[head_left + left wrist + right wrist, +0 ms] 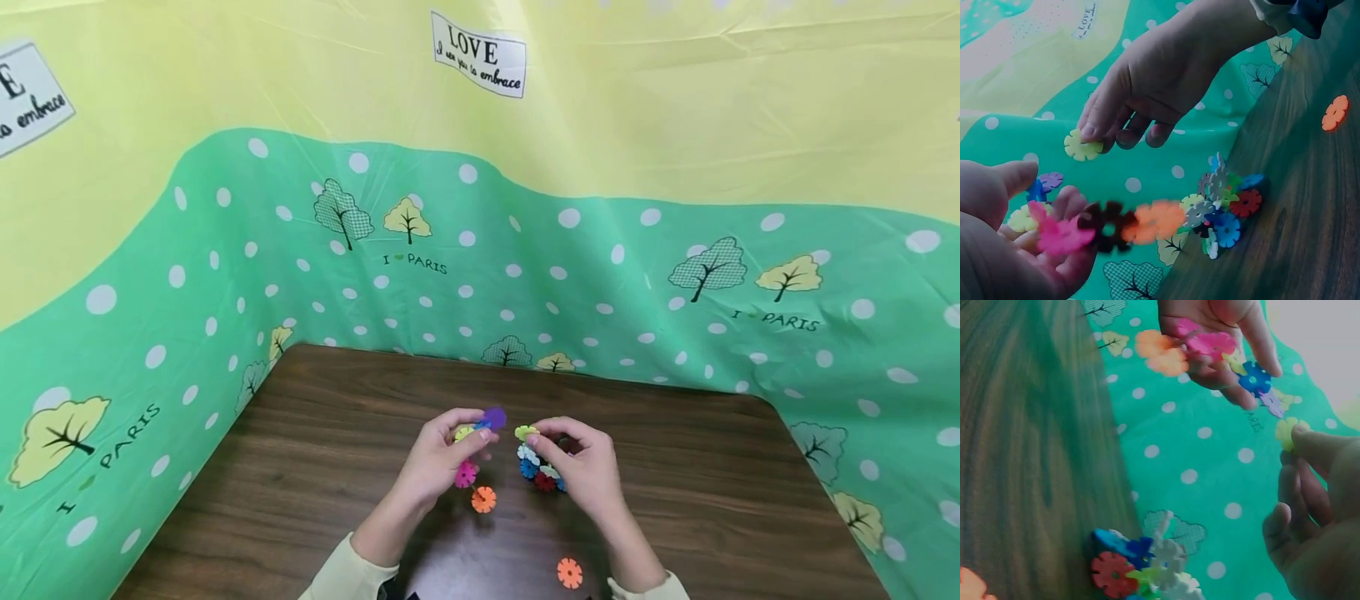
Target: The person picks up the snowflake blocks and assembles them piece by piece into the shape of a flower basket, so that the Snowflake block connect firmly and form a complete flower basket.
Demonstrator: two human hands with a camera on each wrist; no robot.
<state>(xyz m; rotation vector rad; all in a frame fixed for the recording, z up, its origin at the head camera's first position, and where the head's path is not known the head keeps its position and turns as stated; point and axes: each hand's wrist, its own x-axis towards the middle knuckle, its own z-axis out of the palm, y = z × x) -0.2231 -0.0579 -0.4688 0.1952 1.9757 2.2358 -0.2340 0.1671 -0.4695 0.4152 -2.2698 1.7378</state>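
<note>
My left hand (435,457) holds a chain of flower-shaped plastic discs between thumb and fingers. Along that chain run a purple disc (495,417), a blue one (1254,378), a yellow one, a pink disc (1066,237), a black disc (1124,217) and an orange disc (1157,222) at the dangling end. Across a small gap from the purple end, my right hand (588,468) pinches a single yellow-green disc (1082,147) between thumb and fingertip. Its other fingers hang loosely bent.
Below the right hand, a cluster of multicoloured discs (1247,204) sits on the dark wooden table (337,433). One loose orange disc (562,575) lies near the front edge. Behind the table hangs a green and yellow printed curtain (540,250).
</note>
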